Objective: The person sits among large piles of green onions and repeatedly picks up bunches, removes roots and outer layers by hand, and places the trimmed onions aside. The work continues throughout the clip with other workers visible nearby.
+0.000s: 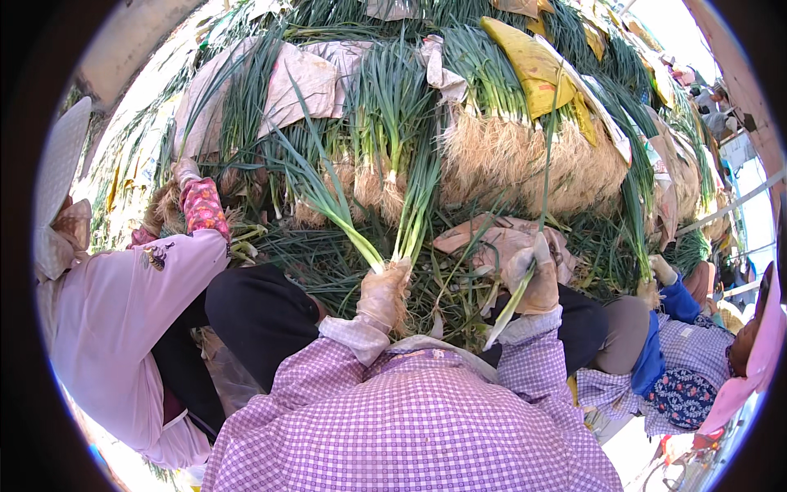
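My left hand (382,296), in a pale, stained glove, is closed around the root ends of several green onions (413,229); their leaves fan out away from me, one part to the left and one upright. Roots hang beside the wrist. My right hand (532,284), gloved too, grips a single long leaf with a pale lower end (509,310), which points down towards my sleeve while the green tip rises. Beyond both hands stand bunches of green onions (393,104) with pale roots (492,144) facing me.
Loose leaves (307,252) litter the ground between my knees, with a crumpled sack (479,237) on them. Sacks, one yellow (529,67), cover parts of the heap. A co-worker in pink (129,320) sits close at left; another in blue sleeves (676,313) sits at right, holding green onions.
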Tool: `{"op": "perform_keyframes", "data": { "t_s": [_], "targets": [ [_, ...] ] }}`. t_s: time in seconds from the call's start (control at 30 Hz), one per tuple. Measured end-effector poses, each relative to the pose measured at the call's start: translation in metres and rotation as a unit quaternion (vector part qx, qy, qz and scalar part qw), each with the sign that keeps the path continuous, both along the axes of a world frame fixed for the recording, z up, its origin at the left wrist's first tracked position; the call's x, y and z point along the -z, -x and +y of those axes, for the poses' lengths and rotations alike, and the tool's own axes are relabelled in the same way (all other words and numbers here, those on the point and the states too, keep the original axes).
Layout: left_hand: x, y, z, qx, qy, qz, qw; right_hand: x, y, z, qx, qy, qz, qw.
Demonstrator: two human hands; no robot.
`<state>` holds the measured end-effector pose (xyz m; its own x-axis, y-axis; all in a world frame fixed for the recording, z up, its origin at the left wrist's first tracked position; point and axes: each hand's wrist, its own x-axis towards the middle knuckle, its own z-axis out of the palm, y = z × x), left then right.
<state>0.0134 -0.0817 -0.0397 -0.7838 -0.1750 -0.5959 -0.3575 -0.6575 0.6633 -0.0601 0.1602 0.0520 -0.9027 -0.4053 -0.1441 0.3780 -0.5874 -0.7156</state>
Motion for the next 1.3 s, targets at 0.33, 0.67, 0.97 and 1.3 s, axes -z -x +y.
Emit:
{"op": "perform_keyframes", "data": {
  "t_s": [0.33,0.67,0.97,1.3],
  "targets": [
    [-0.03,-0.008,-0.009,0.17,-0.054,0.024,0.984,0.088,0.043,-0.113,0.015,-0.059,-0.214,0.975],
    [-0.013,-0.006,-0.018,0.133,-0.109,-0.045,0.984,0.049,0.018,-0.112,-0.257,-0.014,-0.028,0.966],
    [-0.032,0.002,-0.021,0.136,-0.289,0.001,0.947,0.036,0.011,-0.102,-0.256,-0.287,0.024,0.923],
    [-0.022,0.007,0.002,0.147,0.227,-0.079,0.959,0.04,0.03,-0.127,-0.073,-0.648,0.053,0.756]
  ]
}}
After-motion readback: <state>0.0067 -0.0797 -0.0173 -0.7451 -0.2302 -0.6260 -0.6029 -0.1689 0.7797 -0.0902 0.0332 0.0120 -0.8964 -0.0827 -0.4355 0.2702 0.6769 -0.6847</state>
